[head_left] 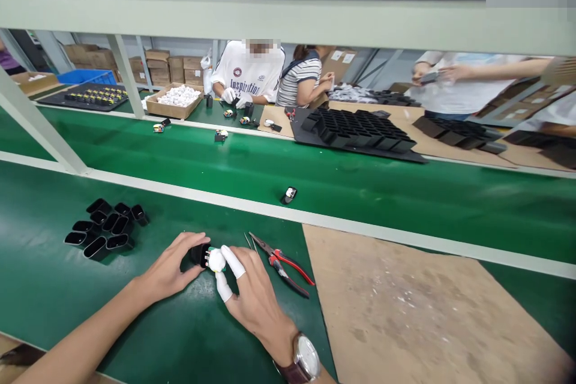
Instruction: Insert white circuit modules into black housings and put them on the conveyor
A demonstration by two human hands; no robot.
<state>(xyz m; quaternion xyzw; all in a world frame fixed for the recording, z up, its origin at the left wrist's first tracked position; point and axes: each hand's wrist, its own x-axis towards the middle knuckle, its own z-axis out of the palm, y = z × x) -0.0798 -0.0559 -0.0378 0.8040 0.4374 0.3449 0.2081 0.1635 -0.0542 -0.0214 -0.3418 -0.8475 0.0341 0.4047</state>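
Note:
My left hand (pixel 173 267) grips a black plastic housing (pixel 198 255) between thumb and fingers. Against its right side, my right hand (pixel 245 282) pinches a round white part (pixel 216 260) with bits of green and yellow around it. White covers sit on the right thumb and index finger, and a watch is on that wrist. How far the white part reaches into the housing is hidden. Red-and-black pliers (pixel 281 261) lie on the green tabletop right of my hands. Several empty black housings (pixel 110 223) stand grouped at the left.
Brown cardboard (pixel 405 300) covers the right of the table. Beyond a white rail (pixel 202 196), a green belt (pixel 234 162) carries a black part (pixel 289 194) and small assemblies. People work across it, beside a box of white parts (pixel 173 109) and black housings (pixel 360 129). A beam crosses above.

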